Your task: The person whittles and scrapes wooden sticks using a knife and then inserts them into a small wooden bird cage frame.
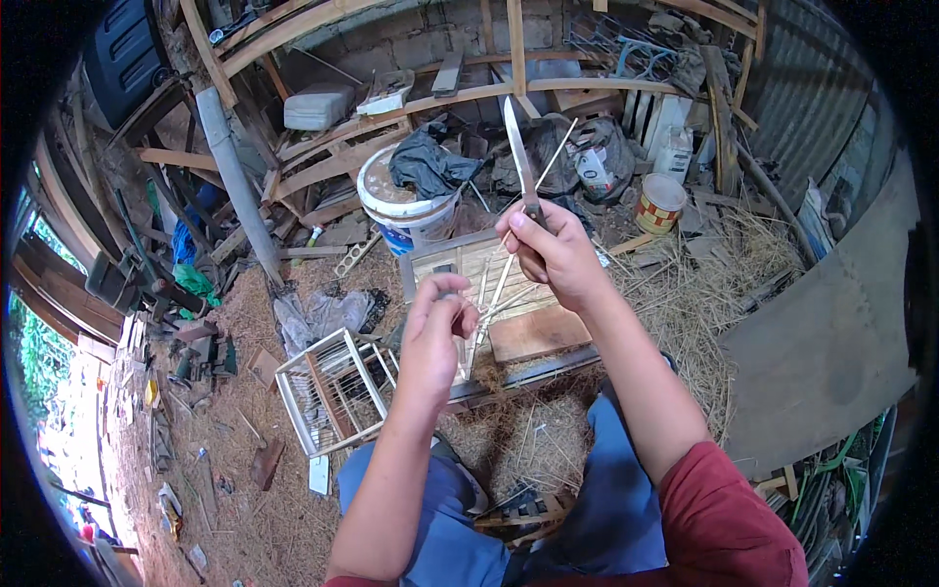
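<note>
Shed floor (245,489): lying covered in straw and wood shavings, with scraps and small tools scattered along the left side.

Grey board (831,352): leaning at the right, beside a corrugated metal wall (812,88).

Wooden frames and slats (323,157): piling up against the back wall, with a grey pipe (235,176) slanting through them.

White bucket (406,210): standing behind the work area, with a dark cloth (430,161) hanging over its rim.

Work board (479,264): sitting in front of the knees, with a flat brown wood block (538,333) resting on its near end.

Small white slatted cage (333,391): lying tilted on the straw, just left of the left forearm.

Patterned tin can (660,203): standing upright on the straw, right of the bucket.

Right hand (558,249): closing fully around the handle of a knife (519,157), blade pointing up and away; the same hand is also gripping a thin bamboo stick (509,269) that is running diagonally from upper right to lower left, past the fist.

Left hand (435,328): curling its fingers with thumb and fingertips pinching together near the lower end of the stick; whether it is actually touching the stick cannot be told.

Loose bamboo sticks (484,303): lying on the work board between the two hands.
</note>
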Demonstrator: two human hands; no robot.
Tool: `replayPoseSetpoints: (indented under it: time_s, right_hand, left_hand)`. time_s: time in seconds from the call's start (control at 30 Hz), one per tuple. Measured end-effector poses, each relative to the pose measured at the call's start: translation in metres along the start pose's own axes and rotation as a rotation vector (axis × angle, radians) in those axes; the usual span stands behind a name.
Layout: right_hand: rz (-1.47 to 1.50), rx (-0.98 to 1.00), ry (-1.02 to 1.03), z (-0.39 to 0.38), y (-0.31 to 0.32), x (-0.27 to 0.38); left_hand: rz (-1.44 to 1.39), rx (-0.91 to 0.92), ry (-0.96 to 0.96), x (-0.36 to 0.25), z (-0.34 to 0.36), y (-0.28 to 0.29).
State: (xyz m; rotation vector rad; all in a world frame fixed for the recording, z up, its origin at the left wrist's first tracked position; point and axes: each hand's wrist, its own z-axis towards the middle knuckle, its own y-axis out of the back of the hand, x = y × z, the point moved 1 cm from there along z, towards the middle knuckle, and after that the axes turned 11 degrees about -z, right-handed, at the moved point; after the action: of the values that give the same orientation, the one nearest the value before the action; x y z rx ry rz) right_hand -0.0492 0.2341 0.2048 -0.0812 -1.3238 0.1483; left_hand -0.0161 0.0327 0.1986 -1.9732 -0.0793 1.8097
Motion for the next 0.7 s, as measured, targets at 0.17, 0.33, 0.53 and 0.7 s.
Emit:
replayPoseSetpoints:
  time_s: [0.17,0.33,0.53,0.7]
  right_hand:
    - [0.025,-0.024,0.012,-0.002,0.010,0.006]
    - [-0.003,-0.036,0.005,-0.006,0.015,0.007]
    - [-0.015,-0.044,0.011,-0.008,0.014,0.008]
    - [-0.024,-0.072,0.002,-0.008,0.017,0.009]
  left_hand:
    - [0.055,-0.128,-0.183,-0.018,0.011,0.005]
    - [0.308,0.012,-0.347,-0.019,0.013,-0.001]
    - [0.219,0.143,-0.235,-0.009,0.010,-0.013]
    - [0.325,0.125,-0.241,-0.003,0.011,-0.007]
